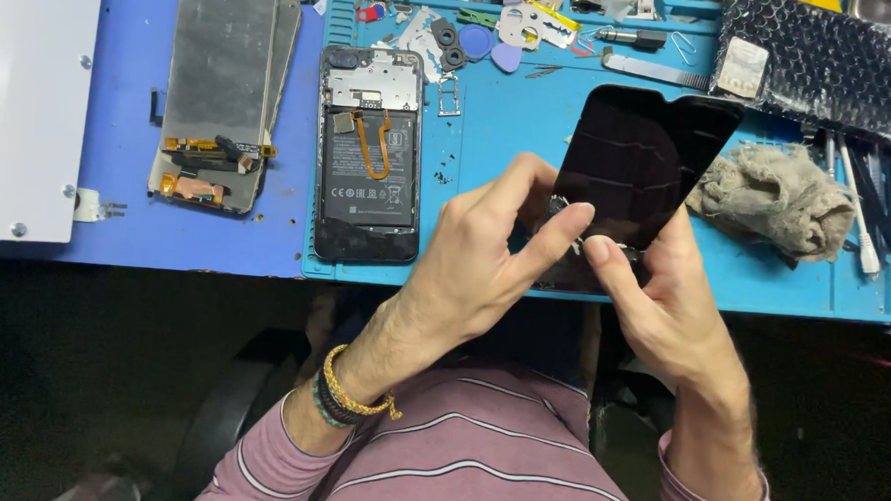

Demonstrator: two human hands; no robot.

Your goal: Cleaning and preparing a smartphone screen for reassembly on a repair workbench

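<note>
A dark phone screen panel (pixel 641 169) is held tilted above the blue work mat (pixel 531 134), pinched at its lower edge by the left hand (pixel 485 262) and right hand (pixel 664 300) (fingers closed on it); an opened phone (pixel 369 157) lies left.

Bright, even light is falling from above on the blue silicone work mat (pixel 605 278), leaving only soft, short shadows. The glossy black phone screen panel (pixel 638 164) is showing faint pale streaks of reflection, and the crinkled black bubble-wrap bag (pixel 824 62) is glinting. Below the bench edge everything is sinking into near darkness. Focus is staying sharp centrally; the white panel (pixel 27 92) is bowing slightly.
</note>
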